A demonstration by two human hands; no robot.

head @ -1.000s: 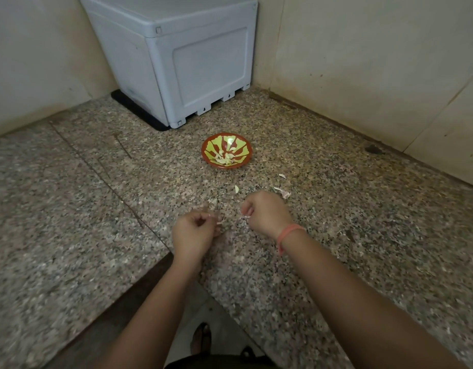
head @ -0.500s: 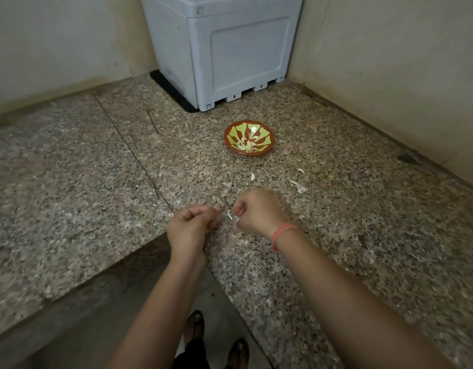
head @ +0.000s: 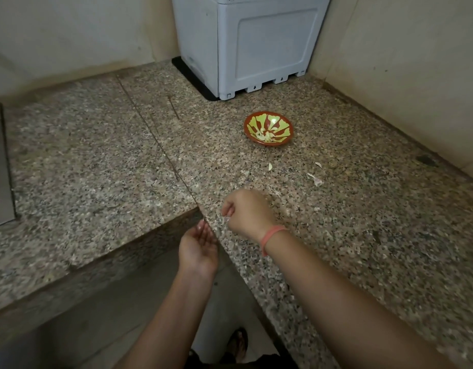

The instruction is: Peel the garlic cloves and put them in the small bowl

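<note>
The speckled brown-grey granite countertop (head: 97, 155) is filling most of your view, running into a corner of plain beige walls. There a pale grey moulded plastic box (head: 256, 43) is standing on a thin black mat (head: 187, 75). Your right hand (head: 247, 213), with a coral-pink band (head: 272, 235) circling its wrist, is hovering over the counter just inside the front edge. Its fingers are curling inward and pinching a small pale piece (head: 226, 218), which is too blurred to tell clove from skin. Your left hand (head: 199, 247) is lying relaxed and palm-up just beside and below it, off the counter's edge, its fingers loosely cupping and gripping nothing. The small round red bowl with yellow-green leaf patterning (head: 283, 123) is sitting on the counter well beyond your hands, between them and the grey box. Several peeled whitish garlic cloves (head: 266, 135) are resting in the bottom of it. Between the bowl and your right hand, a few papery white scraps (head: 316, 179) are lying scattered on the stone, along with one small cream sliver (head: 270, 166).
</note>
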